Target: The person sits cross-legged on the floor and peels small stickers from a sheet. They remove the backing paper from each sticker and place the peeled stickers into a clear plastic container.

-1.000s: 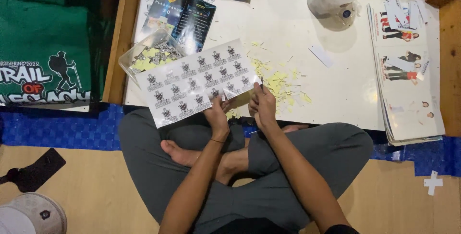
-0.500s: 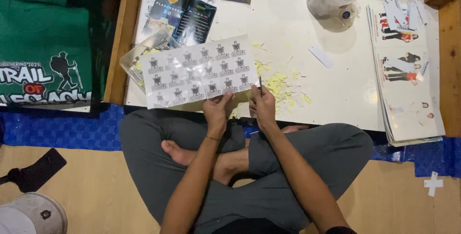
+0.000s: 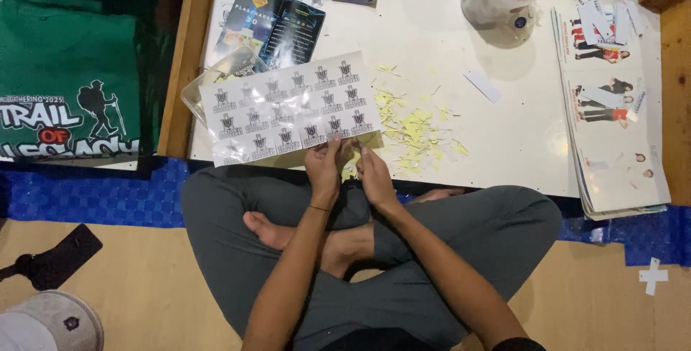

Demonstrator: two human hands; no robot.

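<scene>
— Sticker sheet first: from the head view, we see it has swung flatter and further left than a second ago, lying across the white surface over a clear tray.

— And our hands?

— Our left hand pinches the sheet's lower edge; our right hand is closed beside it, on what we cannot tell. Yellow scraps lie just right; printed pages sit well apart.

— So the sheet has been repositioned, we judge.

Sticker sheet between both hands
</scene>
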